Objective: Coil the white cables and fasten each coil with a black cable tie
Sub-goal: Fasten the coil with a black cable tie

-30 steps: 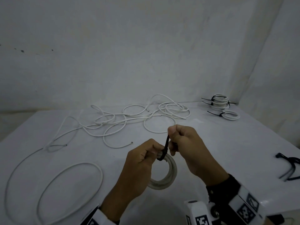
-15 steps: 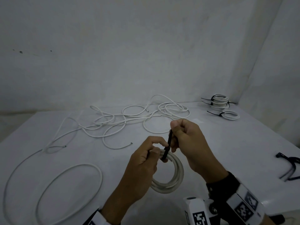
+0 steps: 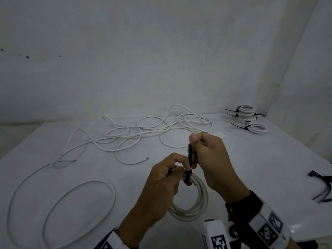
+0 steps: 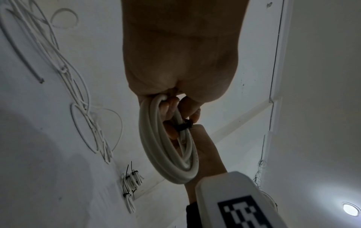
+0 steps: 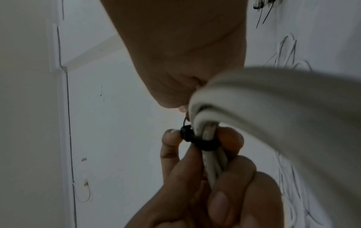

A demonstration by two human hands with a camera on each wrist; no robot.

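Observation:
A white cable coil (image 3: 199,203) hangs above the white table in front of me. My left hand (image 3: 167,178) pinches the top of the coil (image 4: 156,148) where a black cable tie (image 3: 189,164) wraps the strands. My right hand (image 3: 204,150) grips the tie's free tail and holds it upward. The tie's band (image 5: 201,143) sits tight round the cable strands (image 5: 213,166), with my left fingertips (image 5: 171,138) beside its head. In the left wrist view the tie (image 4: 183,126) crosses the coil near my fingertips.
Loose white cables (image 3: 136,133) sprawl across the far middle and left of the table (image 3: 269,168). A large single cable loop (image 3: 71,209) lies at the near left. Tied coils (image 3: 246,114) stack at the far right corner. Spare black ties (image 3: 321,187) lie at the right edge.
My right hand has drawn the tie's tail upward and the band has closed round the coil. The coil has swung slightly right and lower in my left hand.

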